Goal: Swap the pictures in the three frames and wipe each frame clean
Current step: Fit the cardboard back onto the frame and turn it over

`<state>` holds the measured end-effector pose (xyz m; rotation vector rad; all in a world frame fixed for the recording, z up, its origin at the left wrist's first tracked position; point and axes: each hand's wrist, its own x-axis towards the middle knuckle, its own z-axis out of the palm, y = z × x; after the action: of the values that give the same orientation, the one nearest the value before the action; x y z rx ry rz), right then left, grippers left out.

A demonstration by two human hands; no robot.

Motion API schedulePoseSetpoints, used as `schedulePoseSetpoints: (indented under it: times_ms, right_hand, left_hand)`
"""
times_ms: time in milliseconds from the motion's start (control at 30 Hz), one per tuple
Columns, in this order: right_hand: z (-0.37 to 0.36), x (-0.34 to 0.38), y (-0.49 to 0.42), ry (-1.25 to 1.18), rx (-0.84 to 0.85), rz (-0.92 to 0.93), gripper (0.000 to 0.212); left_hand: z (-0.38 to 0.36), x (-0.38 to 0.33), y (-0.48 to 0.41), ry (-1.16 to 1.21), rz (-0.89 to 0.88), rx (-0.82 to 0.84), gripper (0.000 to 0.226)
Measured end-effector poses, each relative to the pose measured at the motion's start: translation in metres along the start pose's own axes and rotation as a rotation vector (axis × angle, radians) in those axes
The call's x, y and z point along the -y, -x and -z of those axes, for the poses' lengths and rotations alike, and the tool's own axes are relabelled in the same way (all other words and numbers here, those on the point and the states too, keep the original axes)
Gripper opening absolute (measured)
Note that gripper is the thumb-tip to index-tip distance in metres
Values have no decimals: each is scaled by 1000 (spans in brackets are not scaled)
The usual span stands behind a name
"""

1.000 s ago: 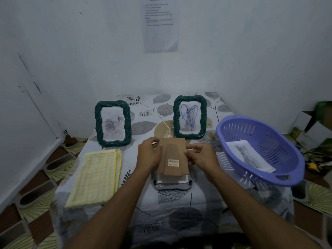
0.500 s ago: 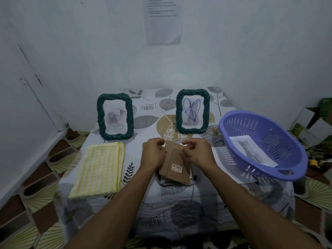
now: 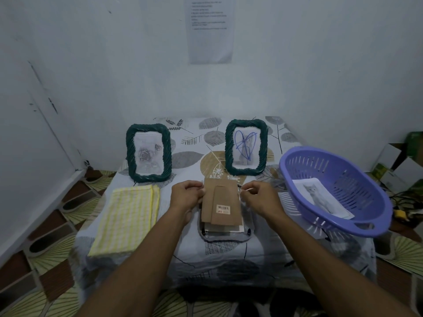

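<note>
Two green twisted-rim frames stand upright at the back of the table. The left frame (image 3: 130, 154) holds a rose picture and the right frame (image 3: 229, 147) a cat picture scribbled over in blue. A third frame (image 3: 225, 236) lies face down in the middle with its brown backing board (image 3: 220, 202) on top. My left hand (image 3: 186, 196) grips the board's upper left edge with curled fingers. My right hand (image 3: 261, 197) pinches at its upper right corner. Paper edges show under the board's lower end.
A folded yellow checked cloth (image 3: 128, 216) lies on the left of the patterned table (image 3: 229, 259). A purple slotted basket (image 3: 295, 161) on the right holds a loose cat picture (image 3: 320, 197). Walls close in behind and left; boxes sit at the far right.
The backing board was askew half a second ago and now lies straight over the face-down frame. Both hands stayed at its upper edges, moving slightly apart.
</note>
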<state>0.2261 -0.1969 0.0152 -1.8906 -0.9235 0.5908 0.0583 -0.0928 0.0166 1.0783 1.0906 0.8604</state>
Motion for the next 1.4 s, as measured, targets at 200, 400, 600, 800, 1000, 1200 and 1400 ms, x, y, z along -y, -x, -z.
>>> schedulePoseSetpoints:
  times_ms: [200, 400, 600, 800, 1000, 1200, 1400]
  right_hand:
    - [0, 6, 3, -193, 53, -99, 17]
    - [1, 6, -3, -100, 48, -109, 19]
    - [-4, -3, -4, -13, 58, -99, 22]
    - [5, -1, -7, -147, 63, -162, 18]
    - [5, -4, -5, -176, 58, -178, 19]
    - [4, -4, -3, -167, 41, -163, 16]
    - [-2, -3, 0, -80, 54, -122, 13]
  left_hand:
    - [-1, 3, -1, -66, -49, -18, 15]
    - [0, 7, 0, -647, -333, -10, 25]
    - [4, 17, -2, -921, -457, 0, 25]
    - [2, 11, 7, -1125, -535, 7, 31]
    - [3, 15, 7, -1114, -526, 47, 32]
    - [4, 16, 4, -1008, -506, 39, 28]
    - [6, 18, 5, -1059, -516, 16, 26]
